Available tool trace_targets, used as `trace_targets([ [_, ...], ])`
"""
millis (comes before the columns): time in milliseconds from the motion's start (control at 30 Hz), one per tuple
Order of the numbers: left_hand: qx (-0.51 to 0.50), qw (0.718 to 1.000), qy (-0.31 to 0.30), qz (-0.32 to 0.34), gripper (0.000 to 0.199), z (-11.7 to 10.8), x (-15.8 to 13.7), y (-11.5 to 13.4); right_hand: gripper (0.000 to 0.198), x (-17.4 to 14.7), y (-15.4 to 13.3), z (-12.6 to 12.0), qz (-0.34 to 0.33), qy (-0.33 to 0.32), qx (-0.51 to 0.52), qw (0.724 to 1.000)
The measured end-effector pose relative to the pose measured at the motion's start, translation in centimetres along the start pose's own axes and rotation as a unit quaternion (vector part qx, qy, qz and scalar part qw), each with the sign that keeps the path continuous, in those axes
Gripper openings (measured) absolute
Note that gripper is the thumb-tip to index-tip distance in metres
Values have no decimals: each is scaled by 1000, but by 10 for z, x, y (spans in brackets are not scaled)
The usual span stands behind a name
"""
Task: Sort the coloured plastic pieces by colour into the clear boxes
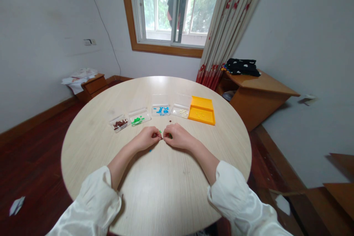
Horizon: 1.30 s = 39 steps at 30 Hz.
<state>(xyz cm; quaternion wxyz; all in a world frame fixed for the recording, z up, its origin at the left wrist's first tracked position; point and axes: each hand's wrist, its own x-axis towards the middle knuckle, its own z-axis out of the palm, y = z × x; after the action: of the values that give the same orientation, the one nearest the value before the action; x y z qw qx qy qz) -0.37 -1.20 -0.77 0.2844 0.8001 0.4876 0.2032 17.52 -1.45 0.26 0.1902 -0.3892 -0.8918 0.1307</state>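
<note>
Head view:
- Left hand (148, 138) and right hand (178, 136) resting low on the round bench (155, 191), fingertips meeting at centre.
- Both hands curled nearly closed, pinching small pieces (160, 133) between them; green flecks showing at the fingertips, exact form too small to tell.
- Blue piece (150, 151) lying on the bench just under the left hand.
- Small dark piece (170, 121) loose on the bench beyond the right hand.
- Row of open trays beyond the hands: brown-piece tray (119, 123), green-piece tray (139, 117), blue-piece tray (160, 110), pale-piece tray (181, 111), orange box (201, 114) at the right end.
- Step judged in hand: joining or separating tiny pieces at the fingertips. Next move judged to call for fine pinch control and steady wrists.
- Hidden or unclear: contact between the held pieces masked by the fingers; contents of the orange box hard to make out; forearms cut off by white sleeves (238, 199) at the lower edge.
</note>
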Motion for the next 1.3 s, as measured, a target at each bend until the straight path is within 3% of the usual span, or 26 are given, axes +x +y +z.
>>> trace_targets([
  [567,-6,1000,-1,2,17,-1,0,0,8,-1,0,-1,-1,8,-6,1000],
  [800,-7,1000,2,1,18,-2,0,-4,10,-1,6,-11,40,46,1,998],
  [1300,-1,1000,4,-1,21,-5,-1,1,11,1,5,-7,41,-2,-9,999],
])
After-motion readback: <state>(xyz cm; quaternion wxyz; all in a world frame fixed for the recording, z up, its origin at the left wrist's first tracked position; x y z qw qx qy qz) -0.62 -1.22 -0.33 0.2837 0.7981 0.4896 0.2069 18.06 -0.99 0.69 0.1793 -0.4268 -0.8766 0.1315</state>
